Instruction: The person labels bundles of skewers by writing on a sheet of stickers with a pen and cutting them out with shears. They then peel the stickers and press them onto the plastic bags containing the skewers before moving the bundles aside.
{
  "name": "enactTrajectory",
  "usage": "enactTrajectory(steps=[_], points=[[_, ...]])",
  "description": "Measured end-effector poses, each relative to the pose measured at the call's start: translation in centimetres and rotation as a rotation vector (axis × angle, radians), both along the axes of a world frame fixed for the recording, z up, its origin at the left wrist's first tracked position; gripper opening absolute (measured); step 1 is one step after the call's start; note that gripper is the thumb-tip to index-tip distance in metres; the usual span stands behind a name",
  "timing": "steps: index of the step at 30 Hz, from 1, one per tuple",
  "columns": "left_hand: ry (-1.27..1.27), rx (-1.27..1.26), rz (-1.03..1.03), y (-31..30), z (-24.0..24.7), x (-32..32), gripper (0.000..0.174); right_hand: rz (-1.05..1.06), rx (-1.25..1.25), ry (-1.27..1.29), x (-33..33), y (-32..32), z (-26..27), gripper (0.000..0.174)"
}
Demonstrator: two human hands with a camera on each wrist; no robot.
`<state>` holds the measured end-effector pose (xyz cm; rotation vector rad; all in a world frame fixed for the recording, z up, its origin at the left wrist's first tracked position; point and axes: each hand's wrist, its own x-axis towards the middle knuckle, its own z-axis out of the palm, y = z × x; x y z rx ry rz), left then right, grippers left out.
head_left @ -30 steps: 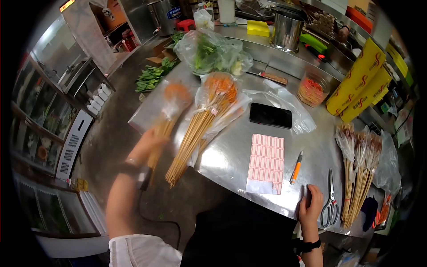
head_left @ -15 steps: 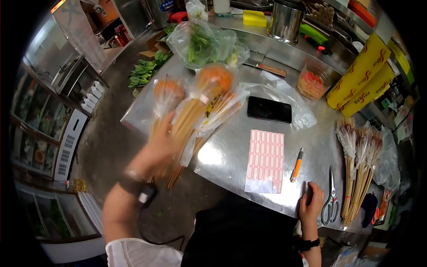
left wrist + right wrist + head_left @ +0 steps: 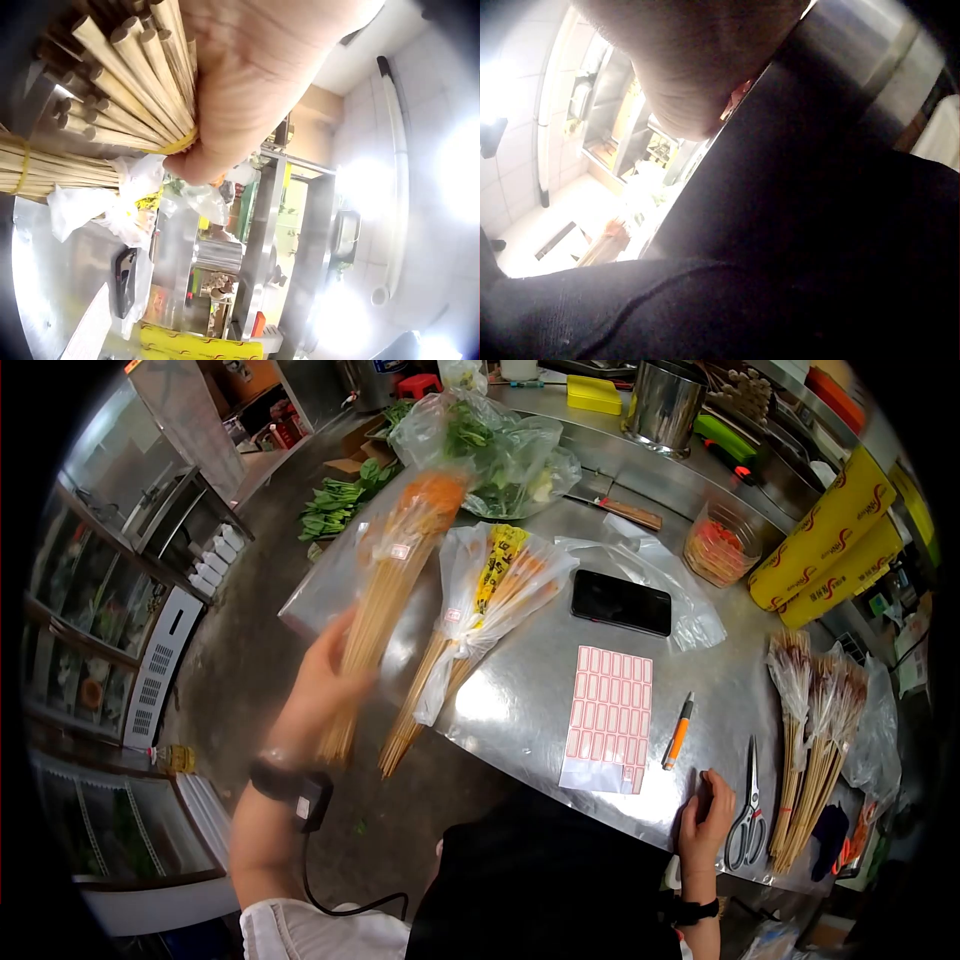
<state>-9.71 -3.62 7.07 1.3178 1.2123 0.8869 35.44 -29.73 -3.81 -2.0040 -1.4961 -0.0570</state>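
My left hand [image 3: 328, 678] grips a bundle of wooden skewers [image 3: 383, 595] with orange food in clear plastic at its top and a small label. In the left wrist view the hand [image 3: 244, 82] wraps round the skewers [image 3: 139, 82], where a yellow band circles them. Just right of it, a second bagged bundle [image 3: 470, 625] with a yellow-printed strip lies on the metal table [image 3: 500, 730]. My right hand [image 3: 705, 825] rests at the table's front edge, fingers loosely curled and holding nothing, left of the scissors [image 3: 746, 825].
A phone [image 3: 621, 603], label sheet [image 3: 608, 715] and orange pen [image 3: 678, 731] lie mid-table. More skewer bundles [image 3: 805, 760] are at the right, yellow rolls [image 3: 825, 545] behind them. Bagged greens [image 3: 500, 455] and a food tub [image 3: 720, 547] stand further back.
The left hand has lifted one orange-topped bundle off the other and moved it left, uncovering the yellow-printed strip. The right hand has stayed at the table edge.
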Motion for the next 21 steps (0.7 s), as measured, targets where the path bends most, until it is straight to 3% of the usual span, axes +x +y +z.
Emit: enactTrajectory(steps=[6, 9, 12, 14, 21], points=[[0.036, 0.026, 0.023, -0.2, -0.9, -0.2, 0.086, -0.007, 0.008, 0.007, -0.2, 0.0, 0.2, 0.044], [0.027, 0.178, 0.064, -1.0, -1.4, 0.8, 0.089, 0.0, 0.087, -0.074, 0.3, 0.1, -1.4, 0.045], [0.295, 0.116, 0.013, 0.2, -3.7, -1.1, 0.087, -0.006, 0.064, -0.059, 0.1, 0.4, 0.0, 0.037], [0.274, 0.272, -0.003, 0.3, -4.4, -0.7, 0.088, -0.013, 0.079, -0.076, -0.1, 0.5, 0.5, 0.042], [0.412, 0.291, -0.026, 0.1, -5.1, -0.1, 0.087, 0.002, 0.078, -0.011, 0.1, 0.2, 0.5, 0.044]])
